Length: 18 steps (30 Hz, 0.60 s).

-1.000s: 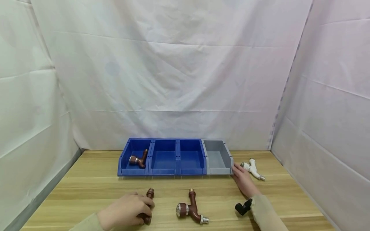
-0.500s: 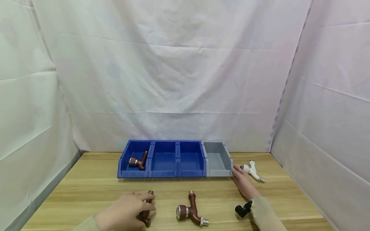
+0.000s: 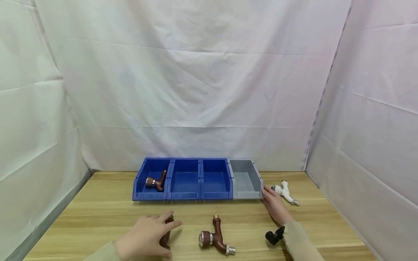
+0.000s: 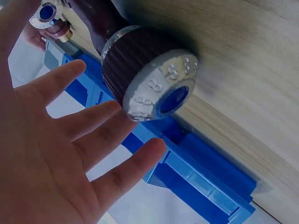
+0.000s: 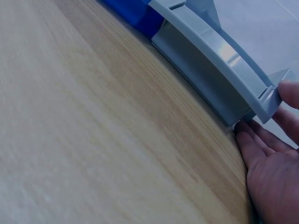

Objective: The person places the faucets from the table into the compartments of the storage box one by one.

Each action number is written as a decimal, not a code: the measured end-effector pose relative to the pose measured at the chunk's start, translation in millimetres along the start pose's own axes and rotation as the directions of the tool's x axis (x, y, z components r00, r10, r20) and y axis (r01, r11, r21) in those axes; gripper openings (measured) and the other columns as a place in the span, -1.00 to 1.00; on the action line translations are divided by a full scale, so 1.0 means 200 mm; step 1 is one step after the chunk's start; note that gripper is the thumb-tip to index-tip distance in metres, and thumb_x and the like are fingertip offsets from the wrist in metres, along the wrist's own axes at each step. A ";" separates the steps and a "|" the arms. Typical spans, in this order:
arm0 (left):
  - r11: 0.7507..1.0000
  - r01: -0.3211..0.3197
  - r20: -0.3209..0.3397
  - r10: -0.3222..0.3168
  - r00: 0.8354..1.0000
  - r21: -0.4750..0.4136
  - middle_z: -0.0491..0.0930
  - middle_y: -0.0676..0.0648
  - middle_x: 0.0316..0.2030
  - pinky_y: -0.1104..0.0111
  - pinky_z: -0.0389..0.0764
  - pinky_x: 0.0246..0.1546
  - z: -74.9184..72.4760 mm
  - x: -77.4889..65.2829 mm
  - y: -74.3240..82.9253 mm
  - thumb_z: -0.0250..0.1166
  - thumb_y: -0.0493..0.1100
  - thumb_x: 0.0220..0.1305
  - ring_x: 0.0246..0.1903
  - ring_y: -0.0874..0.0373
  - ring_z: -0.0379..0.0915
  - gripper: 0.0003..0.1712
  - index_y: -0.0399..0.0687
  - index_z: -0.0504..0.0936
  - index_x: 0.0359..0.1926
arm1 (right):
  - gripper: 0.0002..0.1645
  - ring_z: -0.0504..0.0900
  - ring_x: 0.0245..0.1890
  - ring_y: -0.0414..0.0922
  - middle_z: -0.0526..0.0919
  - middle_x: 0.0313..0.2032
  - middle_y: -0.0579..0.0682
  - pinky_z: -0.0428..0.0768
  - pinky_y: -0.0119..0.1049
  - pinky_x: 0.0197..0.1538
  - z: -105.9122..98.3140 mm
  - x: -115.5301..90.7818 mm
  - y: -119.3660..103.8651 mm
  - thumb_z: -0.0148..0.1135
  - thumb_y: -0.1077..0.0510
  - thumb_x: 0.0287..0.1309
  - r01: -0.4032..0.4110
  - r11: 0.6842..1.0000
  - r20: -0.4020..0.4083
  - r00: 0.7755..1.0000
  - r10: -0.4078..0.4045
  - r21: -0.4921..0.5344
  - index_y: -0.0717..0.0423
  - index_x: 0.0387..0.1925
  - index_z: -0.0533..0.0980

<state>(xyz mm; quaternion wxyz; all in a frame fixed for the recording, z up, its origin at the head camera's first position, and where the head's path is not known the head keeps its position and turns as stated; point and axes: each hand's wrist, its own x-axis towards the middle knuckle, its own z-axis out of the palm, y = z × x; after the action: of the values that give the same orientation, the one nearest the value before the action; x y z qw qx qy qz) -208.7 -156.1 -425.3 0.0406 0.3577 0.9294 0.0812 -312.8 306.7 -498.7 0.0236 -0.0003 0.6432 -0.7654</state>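
Note:
My left hand (image 3: 147, 235) is spread over a brown faucet (image 3: 166, 235) at the front left of the table, hiding much of it in the head view. In the left wrist view the fingers are straight and apart, beside the faucet's ribbed knob (image 4: 140, 70) with its silver cap. At the right end of the bin row, my right hand (image 3: 275, 204) touches the side of the grey bin (image 3: 243, 181). Its fingers reach along the bin's lower front corner, and the thumb (image 5: 288, 92) lies against the upper corner in the right wrist view.
Three blue bins (image 3: 186, 181) adjoin the grey one; the leftmost holds a brown faucet (image 3: 158, 183). Another brown faucet (image 3: 217, 237) lies front centre. A white faucet (image 3: 285, 192) lies right of my right hand, and a black elbow-shaped piece (image 3: 274, 236) is by the right sleeve.
My left hand has gone from gripping the brown faucet to spread fingers, letting it go on the table. The right hand stays at the grey bin.

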 end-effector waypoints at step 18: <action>0.999 0.018 0.044 -0.016 0.999 -0.040 0.37 -0.27 0.29 -0.21 0.46 -0.10 0.01 0.03 0.00 0.34 0.50 -0.12 0.17 -0.14 0.40 -0.02 0.27 0.43 0.34 | -0.27 -0.06 0.45 0.05 -0.11 0.47 0.29 0.09 -0.19 0.38 -0.01 0.01 -0.01 -0.12 0.14 0.50 0.009 1.000 0.033 0.999 -0.009 0.011 0.39 0.47 -0.14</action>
<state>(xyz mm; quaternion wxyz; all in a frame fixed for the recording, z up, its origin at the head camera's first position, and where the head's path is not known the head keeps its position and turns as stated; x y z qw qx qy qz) -213.1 -151.5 -427.6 0.0687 0.3504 0.9295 0.0918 -313.9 308.2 -497.3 0.0308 -0.0157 0.6384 -0.7689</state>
